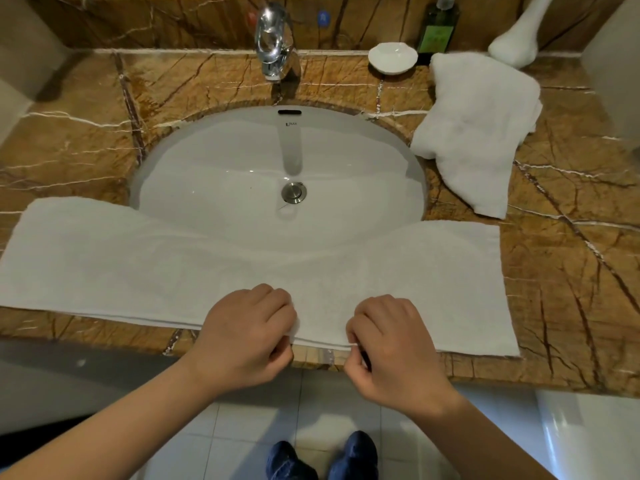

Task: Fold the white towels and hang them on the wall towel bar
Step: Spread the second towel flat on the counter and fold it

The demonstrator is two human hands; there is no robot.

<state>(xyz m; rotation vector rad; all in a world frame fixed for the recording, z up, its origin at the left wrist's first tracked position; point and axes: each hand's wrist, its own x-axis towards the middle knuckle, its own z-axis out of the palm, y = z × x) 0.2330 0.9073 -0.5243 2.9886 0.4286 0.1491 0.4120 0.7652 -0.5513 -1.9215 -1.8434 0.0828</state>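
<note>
A long white towel [138, 268] lies folded lengthwise across the front of the marble counter [571, 271], its middle sagging over the near part of the sink [242, 161]. My left hand [247, 336] and my right hand [391, 344] sit side by side at the towel's near edge, each pinching that edge with curled fingers. A second white towel [478, 129] lies crumpled on the counter at the right, apart from both hands. No towel bar is in view.
A chrome faucet [273, 43] stands behind the sink. At the back right are a white soap dish [393, 57], a green bottle [438, 29] and a white stand [516, 46]. Tiled floor and my blue shoes [322, 459] show below the counter edge.
</note>
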